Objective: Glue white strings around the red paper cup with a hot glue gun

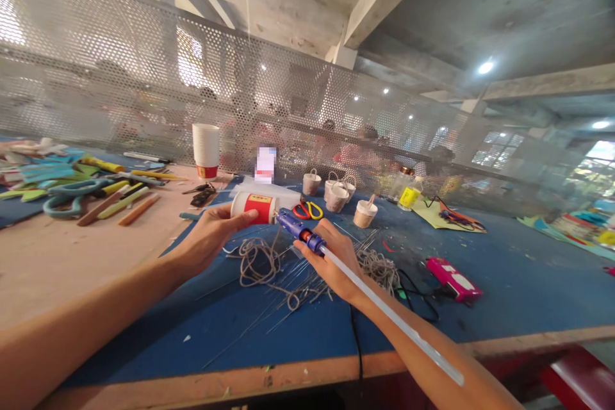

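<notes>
My left hand [218, 225] grips a white paper cup [254, 207] with a red band, tipped on its side above the table. In my right hand [334, 253] is a blue hot glue gun [298, 227], and a long clear glue stick [394, 317] runs out of its back over my forearm. The gun's nozzle is at the end of the cup; whether it touches cannot be told. Beneath the hands lie a loose coil of grey cord [259, 262] and several thin wires [293, 291]. Scissors [307, 209] with red and yellow handles rest just behind the gun.
Small cord-wrapped cups [337, 197] stand behind my hands. A stack of paper cups [206, 147] is at the back left, near scissors [72, 195] and sticks. A pink box [454, 280] with a black cable and a glass jar [408, 192] are to the right. Perforated metal screens the back.
</notes>
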`<state>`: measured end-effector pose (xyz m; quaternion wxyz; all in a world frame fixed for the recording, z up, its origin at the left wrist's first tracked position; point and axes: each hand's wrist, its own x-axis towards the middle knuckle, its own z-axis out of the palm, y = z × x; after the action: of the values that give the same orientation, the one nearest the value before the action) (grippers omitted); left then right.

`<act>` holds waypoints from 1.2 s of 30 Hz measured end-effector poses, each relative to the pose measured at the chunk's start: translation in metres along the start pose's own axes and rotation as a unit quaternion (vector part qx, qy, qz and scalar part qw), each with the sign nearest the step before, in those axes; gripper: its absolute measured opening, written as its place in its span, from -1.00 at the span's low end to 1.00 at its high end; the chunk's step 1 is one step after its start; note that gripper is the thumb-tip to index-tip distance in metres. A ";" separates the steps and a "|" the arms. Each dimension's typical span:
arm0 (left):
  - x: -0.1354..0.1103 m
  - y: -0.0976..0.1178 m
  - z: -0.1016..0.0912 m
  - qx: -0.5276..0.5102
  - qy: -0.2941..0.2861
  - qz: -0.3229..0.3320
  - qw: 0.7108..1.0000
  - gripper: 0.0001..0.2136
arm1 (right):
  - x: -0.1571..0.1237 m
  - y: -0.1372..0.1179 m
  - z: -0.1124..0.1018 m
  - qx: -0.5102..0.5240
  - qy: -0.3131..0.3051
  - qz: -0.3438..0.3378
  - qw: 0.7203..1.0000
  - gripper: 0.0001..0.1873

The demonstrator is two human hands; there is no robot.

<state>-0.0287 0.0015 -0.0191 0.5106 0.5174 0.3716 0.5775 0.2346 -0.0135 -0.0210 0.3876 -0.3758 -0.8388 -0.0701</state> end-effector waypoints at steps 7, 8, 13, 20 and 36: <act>-0.002 0.002 0.002 -0.001 -0.010 0.000 1.000 -0.66 | 0.001 0.000 0.000 -0.003 0.004 0.008 1.000 -0.59; -0.002 0.002 0.002 0.001 -0.008 -0.001 1.000 -0.66 | 0.001 0.001 0.000 -0.004 0.004 0.009 1.000 -0.59; -0.002 0.001 0.001 0.006 -0.013 -0.004 1.000 -0.67 | 0.001 0.001 -0.001 -0.005 0.004 0.013 1.000 -0.60; -0.002 0.002 0.001 0.006 -0.018 0.004 1.000 -0.69 | 0.002 -0.001 -0.003 -0.001 0.009 0.011 1.000 -0.61; -0.004 0.006 0.004 0.015 -0.025 0.012 1.000 -0.75 | 0.003 0.000 -0.003 0.009 0.026 0.013 1.000 -0.61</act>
<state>-0.0261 -0.0042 -0.0139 0.5046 0.5438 0.3614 0.5649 0.2350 -0.0125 -0.0168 0.4133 -0.3814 -0.8241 -0.0676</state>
